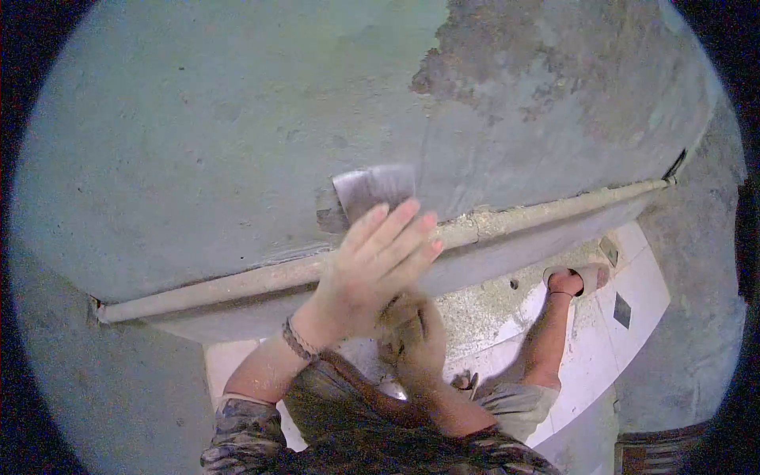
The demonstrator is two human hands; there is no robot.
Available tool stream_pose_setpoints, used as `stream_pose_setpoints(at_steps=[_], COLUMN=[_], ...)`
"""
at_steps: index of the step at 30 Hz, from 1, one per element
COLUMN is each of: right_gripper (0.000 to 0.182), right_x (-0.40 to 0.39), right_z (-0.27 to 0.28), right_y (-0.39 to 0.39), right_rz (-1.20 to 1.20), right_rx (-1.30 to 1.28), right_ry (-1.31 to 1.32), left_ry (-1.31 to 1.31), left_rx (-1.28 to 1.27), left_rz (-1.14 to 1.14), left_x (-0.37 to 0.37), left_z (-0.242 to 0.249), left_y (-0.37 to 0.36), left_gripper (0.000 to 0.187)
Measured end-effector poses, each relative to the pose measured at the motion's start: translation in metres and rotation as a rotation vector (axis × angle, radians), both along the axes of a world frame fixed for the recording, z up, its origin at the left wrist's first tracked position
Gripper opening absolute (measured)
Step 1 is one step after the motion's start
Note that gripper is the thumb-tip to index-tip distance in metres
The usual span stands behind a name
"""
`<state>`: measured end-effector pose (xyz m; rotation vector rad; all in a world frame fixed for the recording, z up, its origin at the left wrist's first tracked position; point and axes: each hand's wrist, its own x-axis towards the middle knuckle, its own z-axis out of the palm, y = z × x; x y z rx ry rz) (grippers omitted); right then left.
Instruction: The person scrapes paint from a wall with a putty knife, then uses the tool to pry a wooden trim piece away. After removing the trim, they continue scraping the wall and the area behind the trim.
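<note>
A wide metal scraper blade [376,188] lies against the grey-green wall [222,158], just above a rounded ledge. My right hand [413,336] is closed in a fist below it, around what appears to be the scraper's handle, which is hidden. Over the lower part of the blade, my left hand [368,273] lies with its fingers stretched out, seemingly pressing on it. A braided bracelet [299,339] circles the left wrist. Next to the blade's left edge shows a small dark bare patch [330,218].
Brown peeled areas [514,55] mark the upper right of the wall. The pale ledge [229,286] runs across below the blade. Crumbs of debris [491,317] litter the white tiled floor [633,273], where my sandalled foot [576,280] stands. A slatted dark object [661,455] sits lower right.
</note>
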<state>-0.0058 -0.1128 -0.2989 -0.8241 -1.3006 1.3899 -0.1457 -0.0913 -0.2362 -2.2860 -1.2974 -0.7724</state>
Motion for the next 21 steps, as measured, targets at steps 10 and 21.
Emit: stream_pose_setpoints(at_steps=[10, 21], right_gripper=[0.053, 0.066], right_x=[0.015, 0.026], right_z=[-0.004, 0.008], right_y=[0.021, 0.017], right_rz=[0.164, 0.325], right_rx=[0.073, 0.001], right_ry=[0.096, 0.127], left_ry=[-0.045, -0.145], left_rx=[0.055, 0.201], left_rz=[-0.035, -0.104], left_x=[0.014, 0.02], left_z=[0.006, -0.005], left_y=[0.019, 0.026], left_gripper=[0.035, 0.009])
